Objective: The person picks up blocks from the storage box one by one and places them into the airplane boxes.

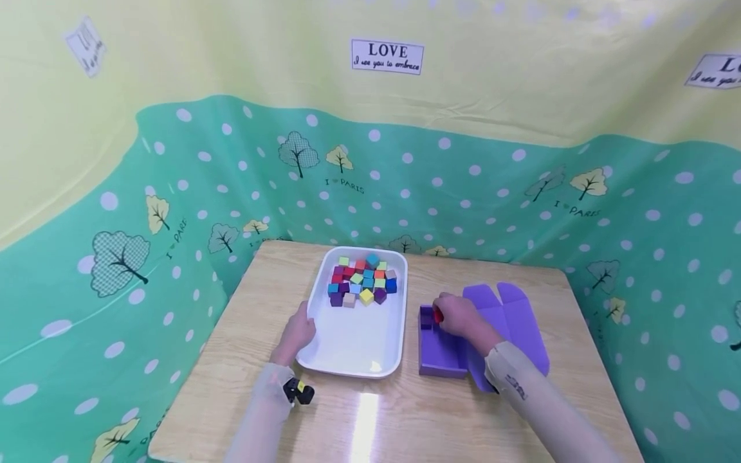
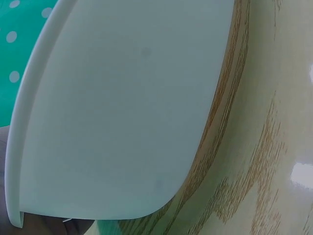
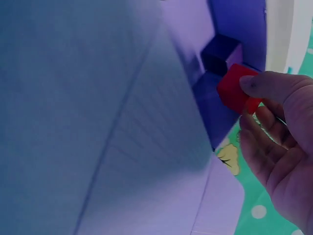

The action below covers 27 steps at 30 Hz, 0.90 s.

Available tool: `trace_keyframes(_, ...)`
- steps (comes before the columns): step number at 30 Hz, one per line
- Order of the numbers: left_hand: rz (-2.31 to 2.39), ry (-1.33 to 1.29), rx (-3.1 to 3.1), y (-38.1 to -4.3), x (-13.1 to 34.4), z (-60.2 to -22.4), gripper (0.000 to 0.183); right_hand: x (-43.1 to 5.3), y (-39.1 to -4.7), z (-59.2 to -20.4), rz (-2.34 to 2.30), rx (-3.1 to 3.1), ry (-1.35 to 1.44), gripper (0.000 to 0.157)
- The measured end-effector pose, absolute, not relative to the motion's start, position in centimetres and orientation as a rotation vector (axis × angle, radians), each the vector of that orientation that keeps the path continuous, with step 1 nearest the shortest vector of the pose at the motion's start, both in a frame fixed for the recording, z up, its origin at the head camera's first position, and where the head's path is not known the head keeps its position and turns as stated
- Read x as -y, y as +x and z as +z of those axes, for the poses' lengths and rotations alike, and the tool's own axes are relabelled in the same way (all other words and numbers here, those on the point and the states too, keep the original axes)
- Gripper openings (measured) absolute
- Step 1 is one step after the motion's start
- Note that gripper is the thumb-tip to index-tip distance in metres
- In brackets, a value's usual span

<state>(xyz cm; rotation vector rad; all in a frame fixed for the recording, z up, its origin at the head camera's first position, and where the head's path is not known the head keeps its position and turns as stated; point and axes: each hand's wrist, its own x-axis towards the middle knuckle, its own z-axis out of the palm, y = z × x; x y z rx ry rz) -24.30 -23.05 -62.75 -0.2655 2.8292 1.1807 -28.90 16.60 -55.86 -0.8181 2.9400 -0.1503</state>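
Observation:
My right hand point(image 1: 460, 315) pinches a red cube point(image 3: 234, 88) between thumb and fingers, over the far end of an open purple box point(image 1: 442, 371). A dark purple cube point(image 3: 221, 53) sits in that box's far corner, beside the red one in the right wrist view. My left hand point(image 1: 299, 332) holds the left rim of a white tray point(image 1: 350, 344), with its fingers partly hidden by the rim. Several coloured cubes, among them a yellow cube point(image 1: 366, 296), lie in the tray's far half. The left wrist view shows only the tray's outer wall point(image 2: 112, 107), not the hand.
The box's purple lid point(image 1: 523, 321) lies folded back to the right, under my right forearm. Both containers stand on a wooden table point(image 1: 405, 424). A green and yellow patterned curtain point(image 1: 440, 186) hangs behind the table and along its sides.

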Motion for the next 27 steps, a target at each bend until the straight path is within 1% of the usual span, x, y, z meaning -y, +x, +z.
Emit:
trace_keyframes(9, 1.199, -0.238, -2.842, -24.4, 23.1, -62.4, 0.046, -16.5, -29.1, -57.3, -0.087, -2.946, -0.850, 0.014)
trace_keyframes(18, 1.201, -0.253, -2.831, -24.2, 22.8, -61.9, 0.045, -17.0, -29.3, -59.4, -0.059, -2.944, -0.876, 0.018)
trace_keyframes(27, 1.189, -0.240, -2.840, -24.3, 22.9, -62.1, 0.043, -17.1, -29.3, -60.5, -0.153, -2.912, -0.849, 0.017)
